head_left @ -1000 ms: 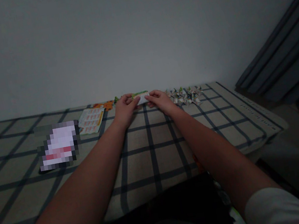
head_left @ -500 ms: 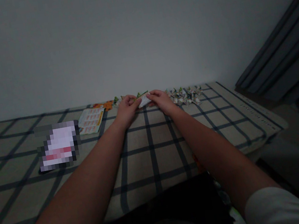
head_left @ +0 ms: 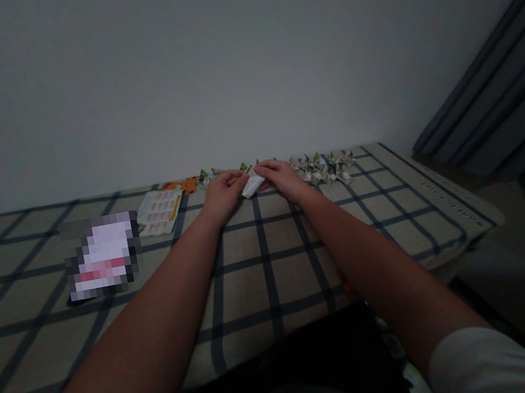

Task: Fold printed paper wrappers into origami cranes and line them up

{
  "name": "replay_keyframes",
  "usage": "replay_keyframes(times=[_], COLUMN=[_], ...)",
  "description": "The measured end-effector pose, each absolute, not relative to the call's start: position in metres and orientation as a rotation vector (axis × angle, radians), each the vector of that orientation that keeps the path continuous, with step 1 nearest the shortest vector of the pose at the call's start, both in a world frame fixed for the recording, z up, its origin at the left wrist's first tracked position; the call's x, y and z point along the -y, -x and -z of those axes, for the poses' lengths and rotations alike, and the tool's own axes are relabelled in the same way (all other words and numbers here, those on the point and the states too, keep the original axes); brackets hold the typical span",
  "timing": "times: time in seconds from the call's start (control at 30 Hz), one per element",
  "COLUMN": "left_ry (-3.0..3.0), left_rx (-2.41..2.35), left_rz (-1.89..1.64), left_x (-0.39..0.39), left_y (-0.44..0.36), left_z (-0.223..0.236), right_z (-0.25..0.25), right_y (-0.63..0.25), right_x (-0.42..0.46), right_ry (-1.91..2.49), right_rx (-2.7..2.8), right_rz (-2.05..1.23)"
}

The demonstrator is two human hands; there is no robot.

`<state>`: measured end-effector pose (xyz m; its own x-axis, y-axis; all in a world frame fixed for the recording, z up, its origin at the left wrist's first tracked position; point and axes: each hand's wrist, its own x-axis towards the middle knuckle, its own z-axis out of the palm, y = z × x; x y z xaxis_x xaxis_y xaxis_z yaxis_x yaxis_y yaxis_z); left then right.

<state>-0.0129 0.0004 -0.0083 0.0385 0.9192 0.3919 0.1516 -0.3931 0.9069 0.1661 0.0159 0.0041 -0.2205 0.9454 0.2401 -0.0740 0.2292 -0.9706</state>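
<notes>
Between my two hands is a small folded piece of printed paper [head_left: 253, 184], whitish with a green edge. My left hand [head_left: 226, 195] pinches its left side with thumb and fingers. At its upper right, my right hand [head_left: 282, 178] grips it the same way. Just right of my right hand lies a cluster of small pointed folded-paper pieces [head_left: 323, 169], white and green. A few similar pieces [head_left: 206, 177] show behind my left hand, partly hidden.
A checked cloth [head_left: 266, 277] covers the surface up to the wall. To the left lie a printed leaflet [head_left: 161, 211], an orange item [head_left: 188, 185] behind it, and a phone-like device with a blurred bright screen [head_left: 104, 251]. A grey curtain [head_left: 501, 80] hangs at right.
The folded paper has turned and tilted in my fingers, its lower left corner now lower. My left hand has dropped slightly; the other things lie as before.
</notes>
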Motion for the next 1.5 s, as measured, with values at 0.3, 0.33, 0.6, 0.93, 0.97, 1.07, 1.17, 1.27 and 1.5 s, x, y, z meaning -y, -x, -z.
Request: replay_keyframes(times=[0.3, 0.33, 0.6, 0.93, 0.97, 1.07, 1.17, 1.27, 1.5], left_ry=[-1.690, -1.695, -1.696, -1.677, -1.677, -1.680, -1.686, -1.712, -1.711], left_rx=[-1.129, -1.132, -1.120, -1.131, -1.131, -1.120, -1.106, -1.126, -1.150], left_rz=[-1.292, -1.296, -1.300, -1.283, -1.281, -1.271, -1.268, -1.274, -1.288], left_x=[-0.0019, -0.0018, 0.0014, 0.0057, 0.0059, 0.0056, 0.0043, 0.0030, 0.0043], left_y=[0.0122, 0.0121, 0.0113, 0.0094, 0.0092, 0.0090, 0.0091, 0.0098, 0.0103], left_z=[0.0104, 0.0103, 0.0073, 0.0016, 0.0014, 0.0017, 0.0031, 0.0047, 0.0055], right_z=[-0.0076, -0.0071, -0.0070, -0.0062, -0.0063, -0.0074, -0.0084, -0.0079, -0.0048], right_y=[-0.1685, -0.1685, -0.1686, -0.1666, -0.1662, -0.1660, -0.1671, -0.1683, -0.1687], right_x=[-0.0158, -0.0161, -0.0146, -0.0149, -0.0150, -0.0149, -0.0147, -0.0153, -0.0180], right_ry=[0.974, 0.973, 0.960, 0.969, 0.969, 0.980, 0.997, 0.986, 0.964], right_rx=[1.512, 1.514, 1.548, 1.541, 1.534, 1.523, 1.538, 1.544, 1.532], right_rz=[-1.039, -1.036, -0.995, -1.001, -1.004, -0.996, -0.978, -0.987, -1.001])
